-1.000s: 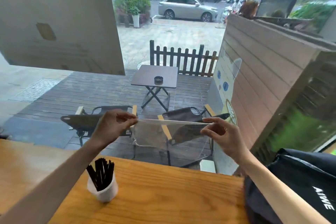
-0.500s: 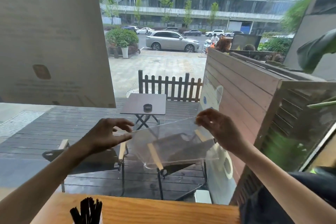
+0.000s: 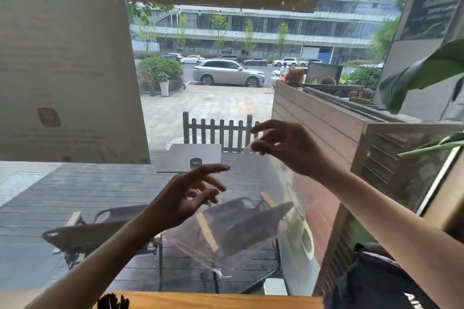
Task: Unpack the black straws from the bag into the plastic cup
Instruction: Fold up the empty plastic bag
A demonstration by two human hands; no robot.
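Observation:
A clear, empty plastic bag (image 3: 241, 208) hangs in the air in front of the window. My right hand (image 3: 288, 148) pinches its upper corner between thumb and fingers. My left hand (image 3: 190, 195) is spread beside the bag's left edge with fingers loosely extended and holds nothing. At the bottom edge of the view, only the tips of the black straws (image 3: 113, 302) show above the wooden table (image 3: 226, 301). The plastic cup that holds them is out of sight below the frame.
A dark bag (image 3: 381, 283) with white lettering lies at the table's right end. Behind the glass are a deck, folding chairs (image 3: 95, 231), a small table (image 3: 190, 158) and a wooden screen (image 3: 326, 133). A large pale poster (image 3: 65, 57) covers the upper left.
The view has tilted upward, so the cup and straws have dropped nearly out of frame. My left hand has let go of the bag, which now hangs tilted from my raised right hand.

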